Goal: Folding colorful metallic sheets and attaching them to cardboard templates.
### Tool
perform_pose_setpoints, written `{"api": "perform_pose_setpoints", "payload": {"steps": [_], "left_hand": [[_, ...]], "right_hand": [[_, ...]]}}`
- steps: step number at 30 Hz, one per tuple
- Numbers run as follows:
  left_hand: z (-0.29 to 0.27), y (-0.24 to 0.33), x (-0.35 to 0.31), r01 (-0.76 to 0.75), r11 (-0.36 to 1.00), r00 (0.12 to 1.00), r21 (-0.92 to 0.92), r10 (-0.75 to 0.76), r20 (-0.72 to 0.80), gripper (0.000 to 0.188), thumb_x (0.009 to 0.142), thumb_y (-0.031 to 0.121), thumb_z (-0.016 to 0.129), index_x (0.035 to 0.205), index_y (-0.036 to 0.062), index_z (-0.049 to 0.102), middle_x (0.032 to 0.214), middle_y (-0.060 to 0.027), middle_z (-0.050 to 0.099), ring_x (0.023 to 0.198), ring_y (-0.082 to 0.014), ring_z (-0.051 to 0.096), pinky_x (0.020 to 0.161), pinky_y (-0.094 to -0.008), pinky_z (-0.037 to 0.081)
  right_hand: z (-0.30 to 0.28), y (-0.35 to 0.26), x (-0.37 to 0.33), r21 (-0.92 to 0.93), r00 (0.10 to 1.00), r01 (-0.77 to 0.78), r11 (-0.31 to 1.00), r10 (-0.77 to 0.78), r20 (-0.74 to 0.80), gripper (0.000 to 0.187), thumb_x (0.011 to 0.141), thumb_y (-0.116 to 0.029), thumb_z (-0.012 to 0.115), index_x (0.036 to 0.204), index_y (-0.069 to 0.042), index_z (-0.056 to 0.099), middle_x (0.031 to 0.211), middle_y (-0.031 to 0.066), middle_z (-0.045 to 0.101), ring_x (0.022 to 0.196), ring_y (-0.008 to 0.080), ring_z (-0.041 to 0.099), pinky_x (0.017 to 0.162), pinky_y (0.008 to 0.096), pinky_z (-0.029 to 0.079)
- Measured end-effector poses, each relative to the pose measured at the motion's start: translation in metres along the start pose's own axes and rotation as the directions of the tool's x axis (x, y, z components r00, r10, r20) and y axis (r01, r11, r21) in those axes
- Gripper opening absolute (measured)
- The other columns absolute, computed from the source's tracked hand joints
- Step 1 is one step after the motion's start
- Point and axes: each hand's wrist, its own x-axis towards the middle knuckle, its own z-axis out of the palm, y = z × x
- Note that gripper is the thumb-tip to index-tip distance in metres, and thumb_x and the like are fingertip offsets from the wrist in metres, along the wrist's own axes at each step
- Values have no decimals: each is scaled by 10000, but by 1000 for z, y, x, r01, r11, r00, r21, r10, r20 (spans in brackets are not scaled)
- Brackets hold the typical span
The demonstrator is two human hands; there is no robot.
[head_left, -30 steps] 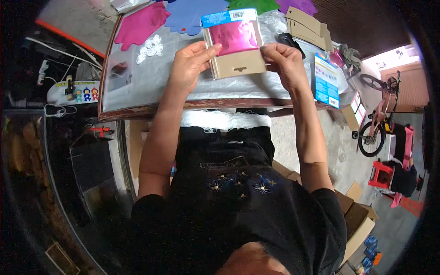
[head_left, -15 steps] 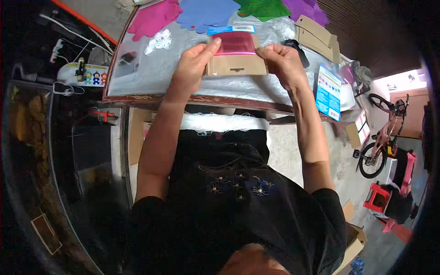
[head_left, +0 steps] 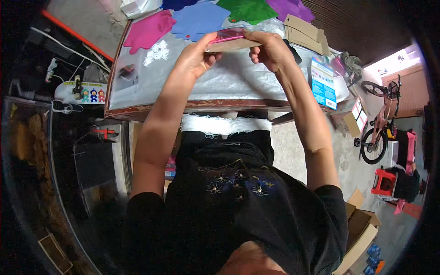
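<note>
The left hand (head_left: 195, 58) and the right hand (head_left: 273, 49) grasp a flat package (head_left: 233, 45) between them, one at each end, with the thumbs along its upper side and the other fingers curled below; the package is held above the table (head_left: 215, 93), tipped so that it shows mostly as a narrow band of shiny pink and tan. Beyond it, along the far side of the table, lie a pink piece (head_left: 149, 33), a light blue piece (head_left: 201, 20), a green piece (head_left: 249, 10) and a purple piece (head_left: 291, 9). White loops (head_left: 157, 52) sit near the left hand, tan card pieces (head_left: 306, 36) lie beyond the right hand, and a blue and white printed card (head_left: 323, 85) rests at the right edge, beside the right forearm, while a bundle of white strings (head_left: 227, 124) lies across the lap
</note>
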Motion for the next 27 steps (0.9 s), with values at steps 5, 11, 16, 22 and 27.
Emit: {"api": "perform_pose_setpoints", "payload": {"steps": [5,11,16,22,27], "left_hand": [[-5,2,-3,21,1000,1000,1,-21,3,388,871,360,789,1077,55,666,934,-88,669,676,-169,661,459,-180,446],[-16,-1,-7,30,999,1000,12,-31,7,408,885,389,773,1089,51,670,986,-98,677,706,-192,680,468,-184,443],[-27,-2,-13,-6,1000,1000,-15,6,21,391,912,392,753,1087,51,672,1015,-80,681,758,-164,676,553,-226,495],[-53,2,-42,-276,958,942,73,255,219,383,965,375,694,1186,64,660,1085,-42,684,971,-126,640,879,-319,504],[-70,-1,-66,-326,944,887,40,291,359,394,975,340,688,1256,69,637,1096,-13,687,1031,-124,617,970,-325,473]], "right_hand": [[14,-1,-2,9,997,-19,1000,19,-78,208,907,-199,668,926,8,677,574,30,518,500,169,528,470,318,417],[29,-8,-1,-21,999,-21,1000,20,-51,206,915,-200,655,905,5,671,580,31,512,504,166,520,477,308,413],[42,-11,-8,-71,997,66,995,-64,31,210,945,-202,643,902,1,668,631,34,551,524,143,526,490,293,414],[32,16,-30,-173,934,286,943,-234,269,261,996,-252,634,883,-19,665,720,0,603,601,80,523,550,255,415],[30,32,-38,-218,915,325,920,-249,316,276,1018,-271,624,906,-25,679,764,-50,612,674,39,504,618,222,404]]}}
